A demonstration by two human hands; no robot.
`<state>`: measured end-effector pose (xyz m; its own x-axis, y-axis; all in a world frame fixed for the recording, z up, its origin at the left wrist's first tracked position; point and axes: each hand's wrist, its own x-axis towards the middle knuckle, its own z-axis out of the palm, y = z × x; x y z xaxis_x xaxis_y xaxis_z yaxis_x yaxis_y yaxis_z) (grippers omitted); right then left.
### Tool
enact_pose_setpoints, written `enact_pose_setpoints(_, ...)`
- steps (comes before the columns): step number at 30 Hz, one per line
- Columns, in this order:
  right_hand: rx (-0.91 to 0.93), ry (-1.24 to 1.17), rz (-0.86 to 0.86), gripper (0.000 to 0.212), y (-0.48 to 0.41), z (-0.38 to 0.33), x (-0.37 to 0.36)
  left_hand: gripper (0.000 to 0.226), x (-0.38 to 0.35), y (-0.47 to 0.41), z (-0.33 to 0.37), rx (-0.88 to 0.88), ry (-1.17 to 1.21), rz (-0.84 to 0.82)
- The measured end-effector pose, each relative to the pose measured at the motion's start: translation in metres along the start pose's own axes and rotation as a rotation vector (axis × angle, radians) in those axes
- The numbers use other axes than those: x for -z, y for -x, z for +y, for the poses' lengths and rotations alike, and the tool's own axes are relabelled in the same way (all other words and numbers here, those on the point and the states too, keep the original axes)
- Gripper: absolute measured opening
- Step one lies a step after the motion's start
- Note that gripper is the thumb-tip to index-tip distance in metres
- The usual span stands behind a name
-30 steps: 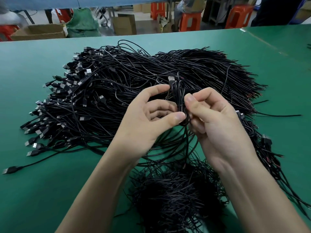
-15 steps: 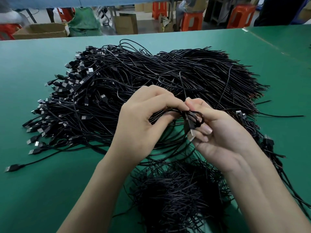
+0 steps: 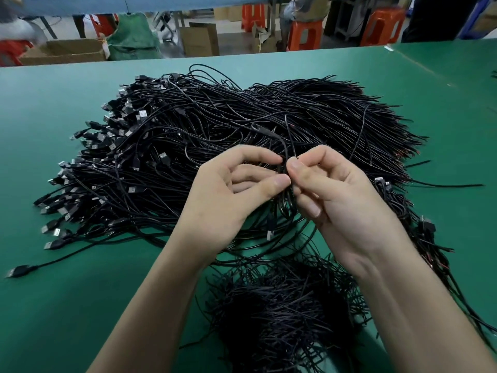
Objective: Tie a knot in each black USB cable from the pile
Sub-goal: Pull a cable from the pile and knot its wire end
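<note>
Fingers (image 3: 279, 181) of both hands pinching one black cable (image 3: 287, 203), big pile (image 3: 242, 125) behind, smaller heap (image 3: 282, 313) below.

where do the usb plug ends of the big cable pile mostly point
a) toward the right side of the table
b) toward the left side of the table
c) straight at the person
b: the plug ends fan out along the left edge of the big pile, while its right edge shows only thin bare cable tails.

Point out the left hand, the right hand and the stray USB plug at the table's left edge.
left hand (image 3: 223, 200): head view, on the back of the hand.
right hand (image 3: 347, 200): head view, on the palm.
stray USB plug (image 3: 16, 272): head view, on its black housing.
</note>
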<state>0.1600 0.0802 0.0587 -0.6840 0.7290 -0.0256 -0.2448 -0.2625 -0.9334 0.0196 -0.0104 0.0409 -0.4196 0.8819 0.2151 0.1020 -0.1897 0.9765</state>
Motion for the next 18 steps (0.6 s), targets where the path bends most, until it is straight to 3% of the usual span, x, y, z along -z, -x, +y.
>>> enact_pose_setpoints(5,-0.062,-0.075,0.032,0.014,-0.002,0.002,0.000,0.051,-0.006,-0.003,-0.006,0.063,0.093,0.078)
enact_pose_setpoints(8,-0.138,-0.157,0.019,0.017,-0.004,0.002,0.001,0.047,-0.012,-0.001,-0.003,-0.046,-0.059,0.088)
enact_pose_setpoints(11,-0.231,-0.281,0.009,0.016,-0.005,0.002,0.002,0.038,-0.011,0.000,-0.001,-0.273,-0.379,0.084)
enact_pose_setpoints(14,-0.292,-0.400,0.018,0.013,-0.005,0.005,0.002,0.030,-0.003,0.001,-0.002,-0.458,-0.548,0.046)
enact_pose_setpoints(18,-0.227,-0.235,0.000,0.011,-0.005,0.008,0.001,0.033,0.002,0.001,-0.004,-0.515,-0.579,0.063)
